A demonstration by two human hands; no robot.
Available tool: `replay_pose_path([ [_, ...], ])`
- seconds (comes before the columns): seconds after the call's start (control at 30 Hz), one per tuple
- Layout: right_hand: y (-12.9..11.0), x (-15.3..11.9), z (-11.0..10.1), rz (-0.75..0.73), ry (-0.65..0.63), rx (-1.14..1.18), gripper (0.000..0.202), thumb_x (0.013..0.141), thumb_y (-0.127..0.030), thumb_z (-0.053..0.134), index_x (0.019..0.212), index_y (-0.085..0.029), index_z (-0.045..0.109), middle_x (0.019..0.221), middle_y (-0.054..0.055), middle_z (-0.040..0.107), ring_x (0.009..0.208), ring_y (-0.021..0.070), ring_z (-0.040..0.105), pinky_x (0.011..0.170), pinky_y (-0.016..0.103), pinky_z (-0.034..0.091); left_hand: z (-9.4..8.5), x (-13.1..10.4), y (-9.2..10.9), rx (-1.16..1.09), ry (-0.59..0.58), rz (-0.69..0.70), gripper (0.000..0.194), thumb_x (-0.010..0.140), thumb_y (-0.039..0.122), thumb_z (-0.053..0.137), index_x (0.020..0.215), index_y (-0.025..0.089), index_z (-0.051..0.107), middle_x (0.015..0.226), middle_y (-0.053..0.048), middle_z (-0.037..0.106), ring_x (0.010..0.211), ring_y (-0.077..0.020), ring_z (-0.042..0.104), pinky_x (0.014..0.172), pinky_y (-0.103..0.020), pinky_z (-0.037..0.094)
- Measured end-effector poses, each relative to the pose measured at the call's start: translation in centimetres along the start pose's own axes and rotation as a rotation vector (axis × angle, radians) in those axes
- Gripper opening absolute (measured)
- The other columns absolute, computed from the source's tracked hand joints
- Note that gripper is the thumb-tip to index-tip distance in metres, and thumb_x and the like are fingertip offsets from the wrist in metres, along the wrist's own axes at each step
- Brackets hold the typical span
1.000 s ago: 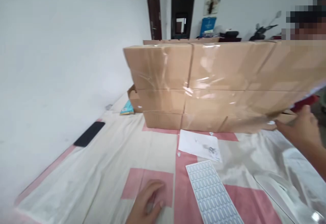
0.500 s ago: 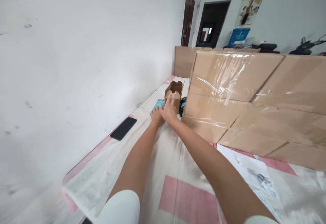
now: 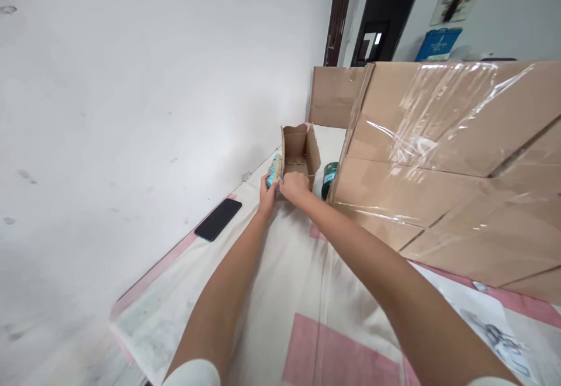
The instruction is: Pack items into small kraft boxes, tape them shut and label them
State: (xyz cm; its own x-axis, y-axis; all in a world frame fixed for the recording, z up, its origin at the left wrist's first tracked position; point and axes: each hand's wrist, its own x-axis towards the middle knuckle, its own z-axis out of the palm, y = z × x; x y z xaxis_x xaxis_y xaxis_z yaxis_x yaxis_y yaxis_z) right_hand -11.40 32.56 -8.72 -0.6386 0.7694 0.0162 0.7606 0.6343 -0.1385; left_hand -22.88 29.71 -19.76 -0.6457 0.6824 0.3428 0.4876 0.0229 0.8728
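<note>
My left hand (image 3: 267, 193) is closed around a light-blue packet (image 3: 274, 169) with some yellow on it, held against the left side of a small open-topped cardboard box (image 3: 314, 151). Curled at the near side of this box is my right hand (image 3: 294, 186), its fingertips close to the packet's lower end; what they grip is hidden. The inside of the box shows its bare brown bottom. Just right of the box stands a dark green container (image 3: 329, 179) with a blue label, partly behind the large cardboard stack.
A black phone (image 3: 218, 219) lies by the white wall (image 3: 131, 111). Large taped cardboard boxes (image 3: 394, 187) block the right side. At lower right, scissors (image 3: 495, 333) rest near white paper (image 3: 460, 292) on the white and pink cloth (image 3: 280, 292).
My right hand has drawn back from above the box front and curled its fingers. The box now shows its open interior, and the packet stands more upright in my left hand. The view has shifted.
</note>
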Motion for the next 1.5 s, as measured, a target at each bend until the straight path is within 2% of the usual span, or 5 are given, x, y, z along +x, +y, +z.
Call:
replay_pose_path([
  [0.27, 2.6, -18.7, -1.8, -0.532, -0.112, -0.037, 0.041, 0.101, -0.038, 0.046, 0.091, -0.017, 0.079, 0.092, 0.012, 0.078, 0.084, 0.0242, 0.072, 0.073, 0.031, 0.046, -14.4, -18.6, 4.1, 0.119, -0.196, 0.149, 0.058, 0.087, 0.026, 0.056, 0.144, 0.023, 0.048, 0.102, -0.006, 0.066, 0.096, -0.0215, 0.064, 0.096, -0.040, 0.051],
  [0.53, 8.3, -40.3, -2.5, -0.813, -0.131, -0.070, 0.036, 0.100, -0.030, 0.049, 0.076, -0.022, 0.075, 0.080, 0.007, 0.073, 0.052, 0.0151, 0.055, 0.053, 0.032, 0.032, -17.5, -39.4, 9.2, 0.770, -0.094, 0.265, 0.051, 0.076, 0.023, 0.073, 0.126, 0.029, 0.066, 0.126, -0.017, 0.056, 0.120, -0.0422, 0.048, 0.094, -0.057, 0.041],
  [0.83, 14.4, -50.3, -6.0, -0.694, -0.036, -0.228, 0.032, 0.097, -0.039, 0.060, 0.076, -0.022, 0.077, 0.086, 0.007, 0.069, 0.061, 0.0162, 0.054, 0.052, 0.032, 0.029, -22.9, -38.1, 9.4, 0.724, -0.179, 1.150, 0.010, 0.086, 0.031, 0.071, 0.093, 0.028, 0.064, 0.121, -0.001, 0.075, 0.110, -0.0248, 0.068, 0.103, -0.042, 0.036],
  [1.07, 12.9, -50.8, -7.3, -0.523, -0.163, -0.186, 0.044, 0.091, -0.051, 0.062, 0.072, -0.015, 0.080, 0.107, 0.013, 0.065, 0.050, 0.0088, 0.038, 0.053, 0.031, 0.031, -27.0, -36.7, 18.5, 0.391, -0.031, 1.073, 0.022, 0.086, 0.030, 0.075, 0.102, 0.020, 0.064, 0.105, -0.009, 0.076, 0.089, -0.0224, 0.070, 0.080, -0.035, 0.050],
  [1.5, 13.5, -52.3, -2.7, -0.753, 0.153, -0.173, 0.039, 0.085, -0.052, 0.066, 0.093, -0.014, 0.072, 0.109, 0.015, 0.064, 0.070, 0.0188, 0.056, 0.051, 0.029, 0.035, -11.3, -30.2, 28.4, 0.530, -0.626, 1.110, 0.056, 0.065, 0.072, 0.081, 0.082, 0.021, 0.063, 0.085, 0.001, 0.074, 0.077, -0.0222, 0.069, 0.065, -0.032, 0.044],
])
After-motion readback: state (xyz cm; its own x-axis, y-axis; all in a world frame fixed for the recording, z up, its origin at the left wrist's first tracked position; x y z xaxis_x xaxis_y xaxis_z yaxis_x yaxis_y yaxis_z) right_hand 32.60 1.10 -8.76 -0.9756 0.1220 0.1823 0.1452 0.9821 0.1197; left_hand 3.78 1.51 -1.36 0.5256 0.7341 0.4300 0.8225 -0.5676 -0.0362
